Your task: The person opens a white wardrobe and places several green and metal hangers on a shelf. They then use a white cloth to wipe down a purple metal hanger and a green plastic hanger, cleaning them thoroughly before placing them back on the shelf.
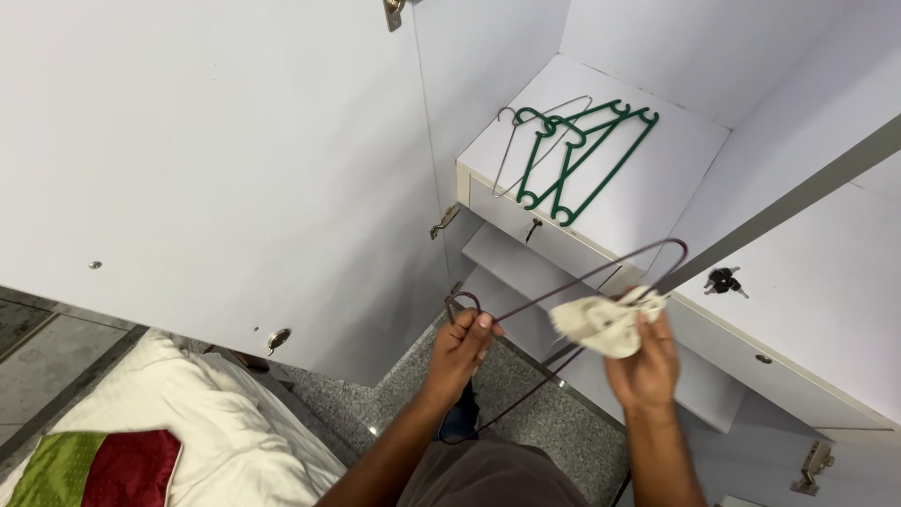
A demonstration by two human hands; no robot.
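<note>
My left hand (462, 349) grips the hook end of a dark purple clothes hanger (601, 274), held out in front of an open white wardrobe. In my right hand (648, 361) is a crumpled off-white cloth (601, 324), pressed against the hanger's lower bar. The hanger's far corner points up and to the right, toward the wardrobe's centre post. On the shelf (657, 178) above the drawer lie two green hangers (582, 155) and a thin grey wire hanger (526, 136).
The open white wardrobe door (216, 160) fills the left. A drawer with a key (533, 228) sits under the shelf. Keys (725, 280) hang in the right door's lock. A white quilt (188, 422) with a red and green cushion (94, 468) lies at lower left on the speckled floor.
</note>
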